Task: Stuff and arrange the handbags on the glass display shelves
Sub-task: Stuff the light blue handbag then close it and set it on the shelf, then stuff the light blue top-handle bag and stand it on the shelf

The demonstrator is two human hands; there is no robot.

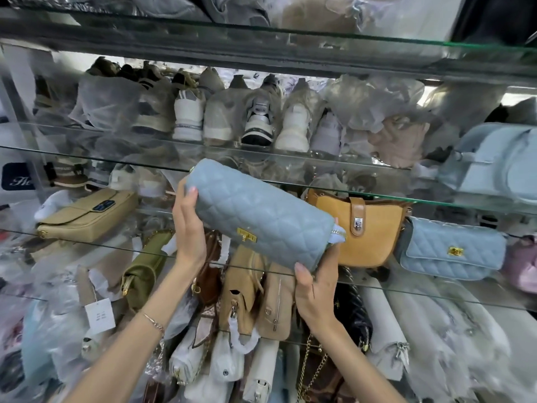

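Blue bag (261,219) (quilted, gold clasp (247,234) on the front) held in the air and tilted, left end higher than right, in front of the glass shelf (436,295). Left hand (187,228) grips its left end, thumb across the front, fingers hidden behind. Right hand (315,289) holds its lower right end from beneath, thumb on the front, fingers curled round the back. Just right of the blue bag, partly behind its right end: tan bag (366,231), upright on the shelf. Further right: other blue bag (453,251), beside the tan one. Well left of the blue bag: beige bag (87,216). Below it: olive bag (142,271) among more bags packed upright. Above and behind it: sneakers (258,120) in a row, some in plastic.
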